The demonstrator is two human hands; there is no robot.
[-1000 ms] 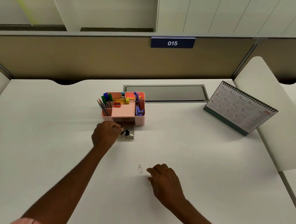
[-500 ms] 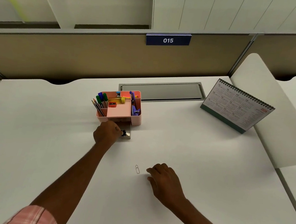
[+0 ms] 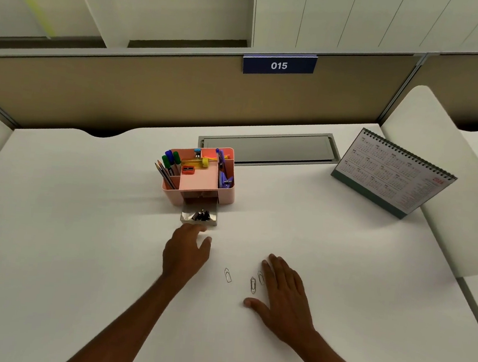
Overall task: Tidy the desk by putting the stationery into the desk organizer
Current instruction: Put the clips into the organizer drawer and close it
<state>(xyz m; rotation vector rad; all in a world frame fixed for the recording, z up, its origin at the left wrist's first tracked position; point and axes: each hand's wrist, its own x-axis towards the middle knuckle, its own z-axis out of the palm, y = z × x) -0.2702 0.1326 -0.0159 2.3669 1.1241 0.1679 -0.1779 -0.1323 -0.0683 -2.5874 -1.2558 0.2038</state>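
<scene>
desk organizer [image 3: 225, 194] pink | markers [image 3: 172, 158] green and blue | sharpener [image 3: 187, 170] orange | binder clips [image 3: 201, 215] black | paper clips [image 3: 228, 275] silver | desk [image 3: 82, 224] plain white | sign [image 3: 278, 65] dark blue, white digits | calendar [image 3: 393, 169] white grid, red year, teal base

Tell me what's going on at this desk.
A person is tidying stationery into a pink organizer. Its drawer is pulled out and holds black binder clips. The left hand is open just in front of the drawer; I cannot tell whether it touches it. The right hand lies flat on the desk beside three loose paper clips, not yet put away.
</scene>
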